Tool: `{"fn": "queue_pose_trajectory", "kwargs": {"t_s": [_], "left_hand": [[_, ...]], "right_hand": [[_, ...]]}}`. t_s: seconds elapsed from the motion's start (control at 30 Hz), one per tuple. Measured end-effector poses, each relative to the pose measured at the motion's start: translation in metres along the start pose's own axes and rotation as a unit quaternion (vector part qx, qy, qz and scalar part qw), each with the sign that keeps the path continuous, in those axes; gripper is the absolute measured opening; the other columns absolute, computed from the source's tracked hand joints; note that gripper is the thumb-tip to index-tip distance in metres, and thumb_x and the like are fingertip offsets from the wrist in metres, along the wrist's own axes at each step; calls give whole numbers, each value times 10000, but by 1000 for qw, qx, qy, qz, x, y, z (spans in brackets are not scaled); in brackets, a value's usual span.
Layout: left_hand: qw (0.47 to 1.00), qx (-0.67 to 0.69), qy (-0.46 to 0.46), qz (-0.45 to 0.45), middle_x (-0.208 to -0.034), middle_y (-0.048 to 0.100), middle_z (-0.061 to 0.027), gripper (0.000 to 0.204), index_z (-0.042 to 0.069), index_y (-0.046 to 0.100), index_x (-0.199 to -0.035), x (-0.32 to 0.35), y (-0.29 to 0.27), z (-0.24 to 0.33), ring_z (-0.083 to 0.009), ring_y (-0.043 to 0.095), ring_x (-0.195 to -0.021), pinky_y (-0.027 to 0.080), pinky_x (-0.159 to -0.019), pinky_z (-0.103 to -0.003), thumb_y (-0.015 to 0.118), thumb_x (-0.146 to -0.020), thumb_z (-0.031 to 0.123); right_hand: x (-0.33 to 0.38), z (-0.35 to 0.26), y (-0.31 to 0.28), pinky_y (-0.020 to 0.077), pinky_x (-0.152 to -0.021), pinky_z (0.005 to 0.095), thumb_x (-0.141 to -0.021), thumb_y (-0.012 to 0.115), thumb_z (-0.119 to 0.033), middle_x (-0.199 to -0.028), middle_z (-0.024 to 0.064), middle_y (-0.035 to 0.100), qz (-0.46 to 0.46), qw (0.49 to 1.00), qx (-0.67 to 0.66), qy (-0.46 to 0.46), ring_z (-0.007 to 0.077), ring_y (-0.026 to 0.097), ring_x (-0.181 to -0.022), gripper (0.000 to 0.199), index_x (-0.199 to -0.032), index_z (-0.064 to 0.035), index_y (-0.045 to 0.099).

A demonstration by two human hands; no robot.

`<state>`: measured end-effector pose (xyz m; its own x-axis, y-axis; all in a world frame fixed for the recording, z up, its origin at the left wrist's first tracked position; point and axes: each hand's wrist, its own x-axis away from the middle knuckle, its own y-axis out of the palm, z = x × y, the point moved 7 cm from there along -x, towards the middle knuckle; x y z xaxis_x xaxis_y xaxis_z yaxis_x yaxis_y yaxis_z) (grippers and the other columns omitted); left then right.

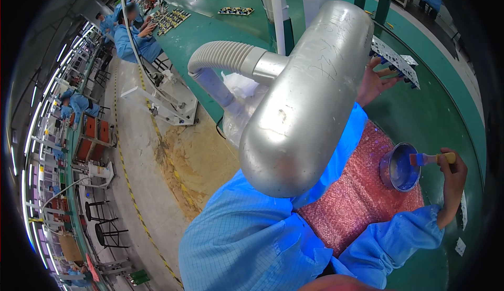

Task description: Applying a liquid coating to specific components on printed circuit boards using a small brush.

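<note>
My right hand (pixel 454 174) grips a small brush (pixel 432 158) by its wooden handle end, fingers closed round it. The brush head hangs over the rim of a round metal bowl (pixel 386 169), which stands on pink bubble wrap. Farther off, my left hand (pixel 374 82) holds a white circuit board panel (pixel 395 62) with dark parts along its underside. The board is tilted above the green table. A big silver exhaust hood (pixel 310 96) hides my left wrist and part of that hand.
A ribbed grey hose (pixel 223 54) joins the hood beside a clear plastic bag (pixel 244 107). Pink bubble wrap (pixel 352 196) covers the table near me. Small boards (pixel 173 20) lie at the far left, where a co-worker (pixel 131 36) sits. White posts (pixel 273 7) rise behind the hood.
</note>
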<state>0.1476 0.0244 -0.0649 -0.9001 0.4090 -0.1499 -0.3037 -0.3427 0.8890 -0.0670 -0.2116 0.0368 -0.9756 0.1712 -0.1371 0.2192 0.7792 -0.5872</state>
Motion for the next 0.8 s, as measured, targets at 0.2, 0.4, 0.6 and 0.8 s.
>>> {"fn": "queue_pose_trajectory", "kwargs": {"t_s": [0.2, 0.4, 0.6, 0.8], "left_hand": [[1000, -10, -18, -18, -1304, 444, -295, 870, 107, 310, -1377, -6, -9, 4, -467, 568, -1069, 523, -816, -417, 505, -799, 726], [997, -58, -44, 21, -1237, 504, -299, 820, 107, 334, -1355, -9, -30, 3, -446, 590, -1049, 529, -801, -411, 461, -828, 723], [987, -133, -88, 36, -1138, 553, -265, 706, 98, 388, -1278, -7, -35, -7, -390, 609, -1008, 510, -842, -412, 449, -865, 667], [989, -87, -105, 54, -1120, 561, -260, 717, 85, 420, -1225, -5, -42, -8, -388, 608, -998, 505, -857, -419, 496, -830, 678]], "right_hand": [[-5, -9, 8, 394, -649, 233, -897, 637, -188, -797, 20, 578, -18, 1000, 18, 1, 85, 502, -723, 224, -1014, 3, 628], [-8, -25, 10, 411, -680, 235, -895, 623, -165, -804, 27, 581, -27, 999, 26, 8, 89, 524, -755, 199, -1000, 4, 626], [-10, -13, 10, 390, -648, 238, -895, 639, -196, -794, 18, 573, -14, 1000, 22, 4, 84, 493, -727, 227, -1008, 0, 630], [-13, -3, 8, 388, -644, 241, -902, 637, -198, -795, 17, 569, -10, 1000, 13, -1, 86, 496, -726, 227, -1019, -4, 629]]}}
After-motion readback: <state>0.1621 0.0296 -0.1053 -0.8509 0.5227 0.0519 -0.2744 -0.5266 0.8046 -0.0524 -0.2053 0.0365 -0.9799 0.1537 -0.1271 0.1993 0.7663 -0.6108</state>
